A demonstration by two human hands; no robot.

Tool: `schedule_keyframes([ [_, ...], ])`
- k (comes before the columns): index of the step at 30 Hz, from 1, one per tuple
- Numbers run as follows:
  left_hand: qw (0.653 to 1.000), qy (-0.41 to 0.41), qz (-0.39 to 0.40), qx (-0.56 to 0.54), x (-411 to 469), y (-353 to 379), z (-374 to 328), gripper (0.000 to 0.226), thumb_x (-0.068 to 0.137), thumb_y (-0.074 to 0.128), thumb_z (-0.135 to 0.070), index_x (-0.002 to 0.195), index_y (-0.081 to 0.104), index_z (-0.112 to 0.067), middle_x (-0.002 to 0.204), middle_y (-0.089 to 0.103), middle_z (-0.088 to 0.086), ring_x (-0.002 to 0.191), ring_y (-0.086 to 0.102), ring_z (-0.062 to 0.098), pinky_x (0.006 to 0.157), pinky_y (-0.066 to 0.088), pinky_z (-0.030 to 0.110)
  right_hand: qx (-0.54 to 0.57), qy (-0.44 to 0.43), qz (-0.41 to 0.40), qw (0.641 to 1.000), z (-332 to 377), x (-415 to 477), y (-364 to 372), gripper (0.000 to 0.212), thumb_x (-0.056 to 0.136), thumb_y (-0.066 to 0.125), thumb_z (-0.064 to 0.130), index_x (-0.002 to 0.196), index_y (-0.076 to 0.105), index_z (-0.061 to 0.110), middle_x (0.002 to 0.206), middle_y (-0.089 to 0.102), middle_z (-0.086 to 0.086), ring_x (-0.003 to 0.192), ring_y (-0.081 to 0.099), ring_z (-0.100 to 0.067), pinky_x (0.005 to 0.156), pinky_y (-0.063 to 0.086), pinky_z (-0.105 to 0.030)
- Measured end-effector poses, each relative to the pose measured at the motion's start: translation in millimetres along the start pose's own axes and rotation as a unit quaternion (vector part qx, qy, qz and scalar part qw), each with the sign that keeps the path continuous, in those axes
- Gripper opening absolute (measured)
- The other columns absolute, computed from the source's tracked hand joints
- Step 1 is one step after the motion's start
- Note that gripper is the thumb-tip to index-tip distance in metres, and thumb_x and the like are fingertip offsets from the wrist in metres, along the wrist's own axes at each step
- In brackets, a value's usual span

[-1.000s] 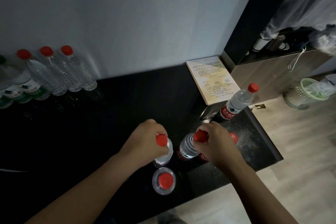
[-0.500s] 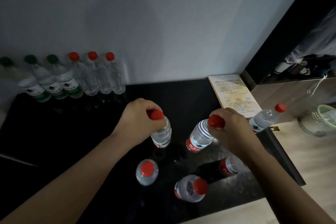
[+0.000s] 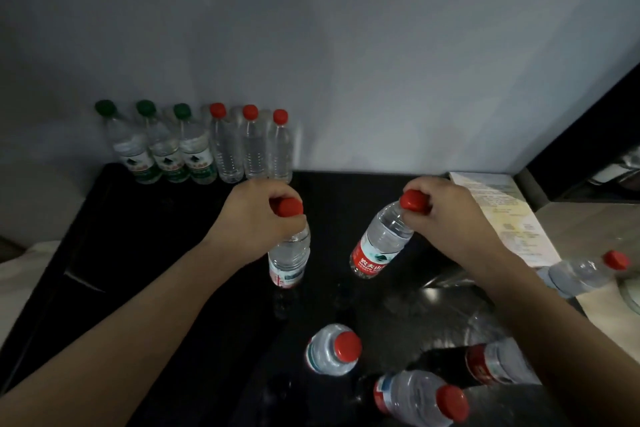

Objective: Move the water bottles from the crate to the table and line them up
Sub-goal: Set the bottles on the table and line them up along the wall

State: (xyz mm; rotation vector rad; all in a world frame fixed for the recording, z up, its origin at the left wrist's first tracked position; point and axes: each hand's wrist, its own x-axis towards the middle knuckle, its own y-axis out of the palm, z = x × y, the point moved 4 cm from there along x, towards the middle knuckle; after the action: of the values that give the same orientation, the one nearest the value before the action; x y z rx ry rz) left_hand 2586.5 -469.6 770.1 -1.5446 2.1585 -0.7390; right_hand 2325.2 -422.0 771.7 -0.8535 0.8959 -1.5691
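Upper left of the frame, against the wall [image 3: 381, 62]: row of six bottles [image 3: 221, 149], upright and close-packed on the black table [image 3: 156, 253], three green caps and then three red. Bare dark top to the right of the last red cap, all along the wall. Best room for extending the line.

Left of centre: left hand [image 3: 256, 218], fingers curled tight round the red cap and neck of a clear bottle [image 3: 289, 256], upright. Cannot tell whether lifted or standing. Carry low by the neck, set down flat just beside the last red cap, and let go only once steady. Approach from the front, not from the side, to avoid toppling the whole row.

Right of centre: right hand [image 3: 446, 218], fingers clenched on the cap and neck of a red-labelled bottle [image 3: 381, 246], tilted with the base toward frame centre. Straighten before landing, then place next in line.

Lower centre to lower right: three loose bottles [image 3: 332, 350], well apart from the row and near the front edge. Keep forearms high over them.

Right side: printed sheet [image 3: 512, 218] by the wall, a fourth stray bottle [image 3: 581, 274] near the table's right edge. Little margin there, so work leftward. No crate in view.
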Motion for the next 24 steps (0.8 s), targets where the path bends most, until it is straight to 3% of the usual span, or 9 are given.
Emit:
schedule_keyframes([
  [9, 0.994, -0.083, -0.058, 0.047, 8, -15, 10, 0.02, 0.067, 0.078, -0.021, 0.083, 0.069, -0.029, 0.084, 0.064, -0.015, 0.079, 0.06, 0.0, 0.061, 0.04, 0.009, -0.014, -0.106, 0.083, 0.991, 15, 97, 32, 0.028, 0.081, 0.068, 0.024, 0.108, 0.061, 0.018, 0.101, 0.061, -0.002, 0.088, 0.057, -0.017, 0.074, 0.044, -0.026],
  [24, 0.982, -0.173, -0.069, 0.04, 31, -14, 52, 0.019, 0.065, 0.077, -0.022, 0.076, 0.065, -0.032, 0.09, 0.061, -0.01, 0.081, 0.06, 0.006, 0.063, 0.043, 0.014, -0.017, -0.107, 0.101, 0.989, 35, 218, 102, 0.021, 0.081, 0.062, 0.012, 0.102, 0.064, 0.011, 0.103, 0.063, -0.01, 0.093, 0.06, -0.025, 0.078, 0.052, -0.036],
])
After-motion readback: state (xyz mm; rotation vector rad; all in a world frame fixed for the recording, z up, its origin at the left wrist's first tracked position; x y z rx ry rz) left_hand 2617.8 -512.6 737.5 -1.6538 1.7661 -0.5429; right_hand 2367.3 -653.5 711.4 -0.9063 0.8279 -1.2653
